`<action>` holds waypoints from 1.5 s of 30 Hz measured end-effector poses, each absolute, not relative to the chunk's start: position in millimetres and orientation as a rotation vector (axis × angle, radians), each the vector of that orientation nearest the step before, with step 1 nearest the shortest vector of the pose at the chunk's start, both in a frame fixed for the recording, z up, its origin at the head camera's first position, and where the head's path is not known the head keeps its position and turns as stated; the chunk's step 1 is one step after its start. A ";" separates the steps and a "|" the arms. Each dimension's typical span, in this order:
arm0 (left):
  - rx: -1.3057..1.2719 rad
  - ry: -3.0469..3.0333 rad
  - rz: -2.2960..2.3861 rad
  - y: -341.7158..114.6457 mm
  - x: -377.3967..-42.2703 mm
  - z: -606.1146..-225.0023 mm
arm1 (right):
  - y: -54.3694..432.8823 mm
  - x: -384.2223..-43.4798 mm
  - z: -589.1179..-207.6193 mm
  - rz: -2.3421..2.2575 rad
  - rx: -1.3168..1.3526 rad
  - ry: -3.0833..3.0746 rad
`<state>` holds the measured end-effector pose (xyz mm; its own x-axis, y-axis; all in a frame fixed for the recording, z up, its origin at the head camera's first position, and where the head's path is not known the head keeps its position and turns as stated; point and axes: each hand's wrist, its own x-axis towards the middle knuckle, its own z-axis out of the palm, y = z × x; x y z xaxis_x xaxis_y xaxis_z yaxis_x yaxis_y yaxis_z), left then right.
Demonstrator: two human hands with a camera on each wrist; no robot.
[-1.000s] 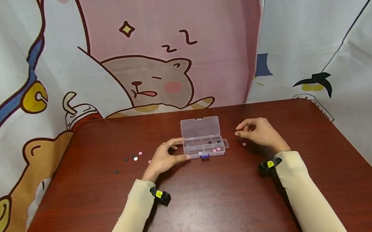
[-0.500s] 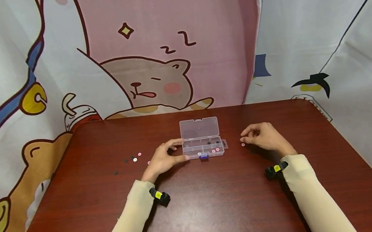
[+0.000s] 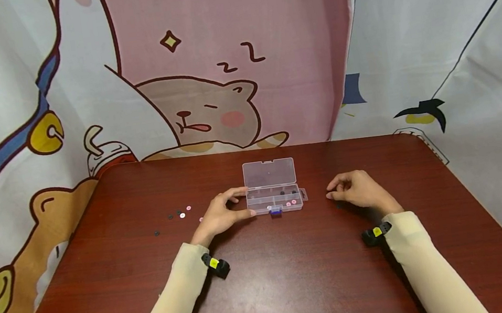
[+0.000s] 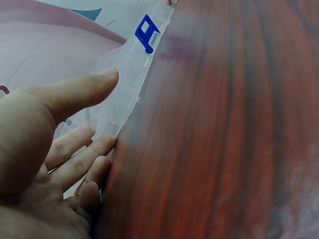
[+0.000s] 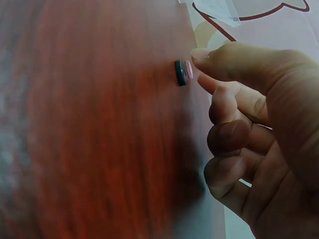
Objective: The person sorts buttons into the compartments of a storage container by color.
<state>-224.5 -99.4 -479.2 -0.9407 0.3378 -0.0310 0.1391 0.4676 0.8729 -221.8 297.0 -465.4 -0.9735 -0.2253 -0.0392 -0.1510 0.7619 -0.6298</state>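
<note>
A clear plastic compartment box (image 3: 288, 207) stands on the table with its lid (image 3: 269, 173) raised at the back and a blue latch (image 4: 146, 33) in front. My left hand (image 3: 219, 213) grips its left end, thumb along the front side and the other fingers at the end and back. Pink and dark buttons lie in some compartments. My right hand (image 3: 355, 189) is low over the table right of the box, thumb and index tips slightly apart. Just beyond these tips is a pink button (image 5: 189, 69), beside a dark green button (image 5: 180, 73). In the head view, fingers hide the pink one.
Left of my left hand, several loose buttons lie on the brown table (image 3: 259, 293): a white button (image 3: 182, 215), a pink button (image 3: 188, 208) and dark ones. A hang tab (image 3: 303, 194) juts from the box's right end. A printed cloth (image 3: 303, 49) hangs behind the table.
My right hand has moved to the right and slightly toward me, down to the pink button, which its fingers now cover in the head view. The left hand and the box stay put.
</note>
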 end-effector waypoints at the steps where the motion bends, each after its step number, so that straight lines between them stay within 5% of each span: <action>1: 0.413 2.514 1.467 -99.5 -224.5 -479.3 | 297.0 -221.6 -465.4 -0.997 -0.302 2.838; 45: 0.416 2.520 1.460 -100.0 -223.3 -478.7 | 294.7 -221.6 -465.3 -0.977 -0.326 2.813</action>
